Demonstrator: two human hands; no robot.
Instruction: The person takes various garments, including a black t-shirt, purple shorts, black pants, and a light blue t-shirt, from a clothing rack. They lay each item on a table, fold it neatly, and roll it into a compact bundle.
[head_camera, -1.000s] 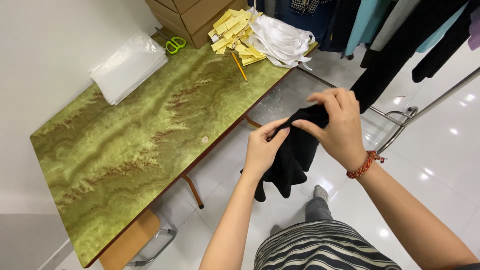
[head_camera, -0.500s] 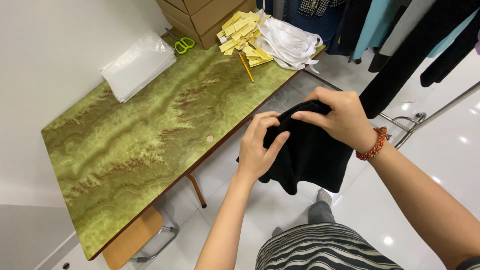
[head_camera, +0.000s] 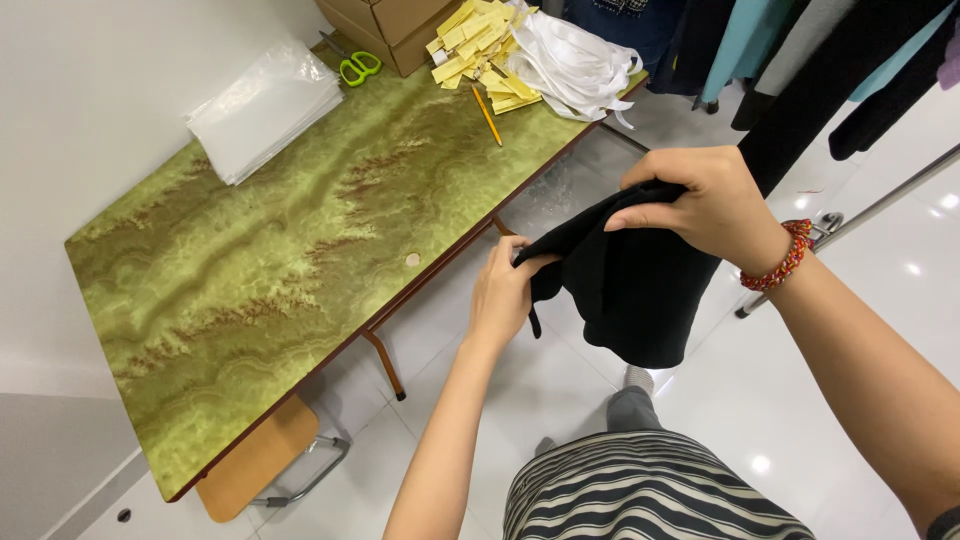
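Between both hands' grip, black garment (head_camera: 630, 290)

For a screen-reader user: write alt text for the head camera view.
A person's left hand and right hand grip a black garment in the air beside a green marbled table. At the table's far end lie clear plastic bags, green scissors, yellow tags and white straps.
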